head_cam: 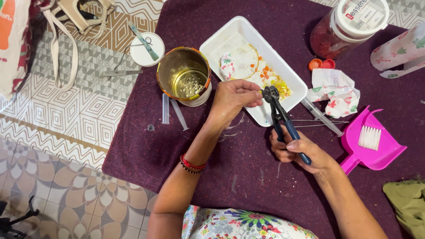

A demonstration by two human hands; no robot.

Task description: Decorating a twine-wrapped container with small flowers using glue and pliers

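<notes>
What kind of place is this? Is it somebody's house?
Probably a home craft corner. A purple cloth lies spread over a patterned tile floor, with a paint-stained white tray, syringes and a pink dustpan around. The right hand holds blue-handled pliers.

Whatever the left hand (232, 98) pinches at the jaws of the pliers (278, 116) is too small to tell. The lidded jar (347, 26) and patterned roll (398, 51) at the table's far right corner are cut off, as is the green cloth (407, 206)
</notes>
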